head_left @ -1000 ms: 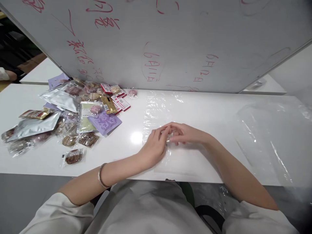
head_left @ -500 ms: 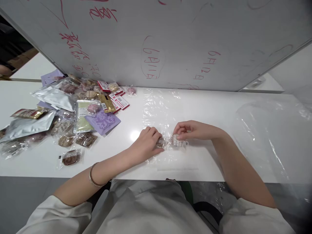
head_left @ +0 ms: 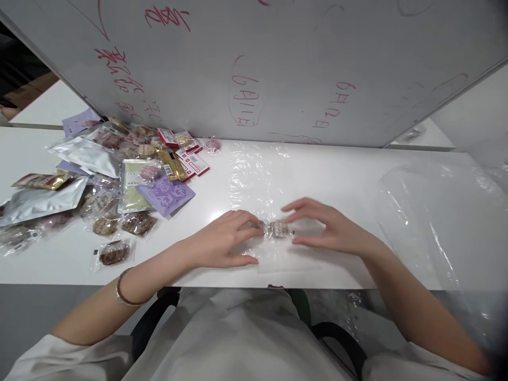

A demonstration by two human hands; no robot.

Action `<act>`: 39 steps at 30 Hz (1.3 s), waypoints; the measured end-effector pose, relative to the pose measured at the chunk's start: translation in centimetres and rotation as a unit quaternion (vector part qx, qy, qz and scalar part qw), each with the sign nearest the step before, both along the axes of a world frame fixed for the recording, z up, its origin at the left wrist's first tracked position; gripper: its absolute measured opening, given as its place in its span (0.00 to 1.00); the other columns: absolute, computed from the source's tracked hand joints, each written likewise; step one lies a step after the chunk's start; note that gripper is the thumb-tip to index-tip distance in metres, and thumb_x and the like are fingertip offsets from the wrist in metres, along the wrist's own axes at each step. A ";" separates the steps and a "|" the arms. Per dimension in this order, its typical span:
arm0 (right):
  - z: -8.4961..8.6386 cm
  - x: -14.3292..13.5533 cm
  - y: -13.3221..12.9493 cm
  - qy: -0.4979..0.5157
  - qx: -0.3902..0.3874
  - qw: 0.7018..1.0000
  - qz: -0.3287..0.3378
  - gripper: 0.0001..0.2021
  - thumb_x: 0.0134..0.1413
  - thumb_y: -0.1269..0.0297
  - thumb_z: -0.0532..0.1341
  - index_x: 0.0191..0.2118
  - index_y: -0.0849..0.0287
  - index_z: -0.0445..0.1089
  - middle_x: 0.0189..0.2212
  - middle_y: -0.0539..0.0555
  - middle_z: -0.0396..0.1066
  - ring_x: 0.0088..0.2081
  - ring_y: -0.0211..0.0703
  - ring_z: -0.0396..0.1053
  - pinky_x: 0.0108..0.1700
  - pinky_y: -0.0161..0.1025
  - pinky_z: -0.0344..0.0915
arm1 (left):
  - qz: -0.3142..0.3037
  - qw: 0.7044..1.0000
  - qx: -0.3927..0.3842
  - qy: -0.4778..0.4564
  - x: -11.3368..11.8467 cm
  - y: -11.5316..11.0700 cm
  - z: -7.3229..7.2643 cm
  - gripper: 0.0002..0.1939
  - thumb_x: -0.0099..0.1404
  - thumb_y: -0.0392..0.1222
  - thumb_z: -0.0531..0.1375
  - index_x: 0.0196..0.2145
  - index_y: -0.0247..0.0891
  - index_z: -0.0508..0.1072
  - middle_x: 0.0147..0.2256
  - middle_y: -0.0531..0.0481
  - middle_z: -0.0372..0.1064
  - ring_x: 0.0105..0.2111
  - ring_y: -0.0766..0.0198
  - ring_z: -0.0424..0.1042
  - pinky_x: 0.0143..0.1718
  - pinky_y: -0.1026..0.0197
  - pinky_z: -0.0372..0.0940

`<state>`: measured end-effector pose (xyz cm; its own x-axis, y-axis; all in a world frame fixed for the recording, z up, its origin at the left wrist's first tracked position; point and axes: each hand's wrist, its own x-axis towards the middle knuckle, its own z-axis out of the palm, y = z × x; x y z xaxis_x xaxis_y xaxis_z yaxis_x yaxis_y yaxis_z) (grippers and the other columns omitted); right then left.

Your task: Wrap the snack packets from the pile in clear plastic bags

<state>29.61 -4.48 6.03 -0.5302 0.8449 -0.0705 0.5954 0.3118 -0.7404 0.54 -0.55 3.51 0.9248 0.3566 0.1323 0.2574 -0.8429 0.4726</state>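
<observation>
A strip of clear plastic film [head_left: 257, 180] lies on the white table in front of me. On its near part sits a small wrapped snack [head_left: 279, 229], with part of another one showing beside my left fingertips. My left hand [head_left: 226, 241] rests over the film's left side, fingers apart and the thumb stretched toward the near edge. To the right of the wrapped snack is my right hand [head_left: 327, 225], fingers and thumb spread, its fingertips close to the snack's wrapper. Nothing is gripped in either hand.
A pile of snack packets, with silver pouches [head_left: 91, 153], a purple packet [head_left: 169, 196] and red-white boxes [head_left: 194, 161], covers the left of the table [head_left: 190, 275]. A whiteboard [head_left: 293, 69] stands behind. Large clear plastic [head_left: 428, 211] lies at the right.
My right hand has let go of the wrapped snack and spread its fingers. That snack now sits slightly further left, and my left hand has moved back left with its fingers opened.
</observation>
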 end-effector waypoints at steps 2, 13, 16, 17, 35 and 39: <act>-0.1 -0.1 -1.7 -0.039 0.018 0.998 0.056 0.20 0.57 0.55 0.66 0.55 0.46 0.71 0.59 0.53 0.68 0.61 0.52 0.65 0.60 0.52 0.66 | -0.022 0.999 0.021 0.030 -0.6 0.1 0.0 0.29 0.65 0.61 0.61 0.57 0.41 0.67 0.55 0.37 0.66 0.53 0.48 0.68 0.52 0.46 0.65; -4.1 -2.8 -4.7 -0.200 0.310 0.924 0.097 0.19 0.58 0.80 0.55 0.54 0.68 0.71 0.60 0.68 0.66 0.64 0.60 0.61 0.61 0.58 0.67 | -0.020 0.974 0.217 0.063 0.4 -1.1 -1.6 0.17 0.68 0.31 0.55 0.54 0.32 0.69 0.53 0.34 0.70 0.52 0.50 0.70 0.51 0.49 0.70; -5.2 -2.9 -4.3 -0.151 0.353 0.920 0.078 0.14 0.63 0.78 0.54 0.47 0.65 0.74 0.54 0.65 0.73 0.60 0.57 0.68 0.63 0.60 0.65 | -0.001 0.972 0.231 0.036 0.6 -1.3 -1.9 0.13 0.71 0.31 0.53 0.50 0.31 0.71 0.50 0.35 0.73 0.50 0.52 0.73 0.49 0.50 0.71; -5.4 -2.8 -4.1 -0.121 0.351 0.926 0.067 0.13 0.64 0.76 0.54 0.45 0.64 0.75 0.52 0.64 0.74 0.59 0.55 0.69 0.62 0.59 0.65 | 0.011 0.975 0.220 0.019 0.7 -1.3 -2.0 0.12 0.72 0.32 0.52 0.49 0.31 0.72 0.50 0.36 0.74 0.49 0.53 0.74 0.49 0.51 0.72; -5.2 -1.5 -0.8 -0.085 0.166 0.982 0.021 0.14 0.64 0.53 0.58 0.51 0.50 0.71 0.52 0.54 0.75 0.48 0.51 0.76 0.43 0.47 0.72 | 0.219 0.971 0.083 -0.040 2.6 -0.4 -3.6 0.09 0.71 0.37 0.52 0.42 0.37 0.72 0.35 0.47 0.74 0.36 0.58 0.73 0.39 0.55 0.67; -4.8 -1.4 -1.6 -0.081 0.141 0.987 -0.007 0.15 0.65 0.56 0.55 0.55 0.51 0.68 0.51 0.54 0.76 0.47 0.51 0.76 0.44 0.50 0.73 | 0.214 0.968 0.122 -0.039 2.3 -0.5 -3.9 0.10 0.72 0.38 0.52 0.42 0.36 0.72 0.33 0.47 0.74 0.34 0.59 0.73 0.37 0.56 0.67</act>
<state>28.18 -6.11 1.21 -0.5186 0.8507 0.0854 0.7044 0.4817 -0.5213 2.82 -1.01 -0.41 0.6832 0.6542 0.3244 0.5794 -0.7561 0.3043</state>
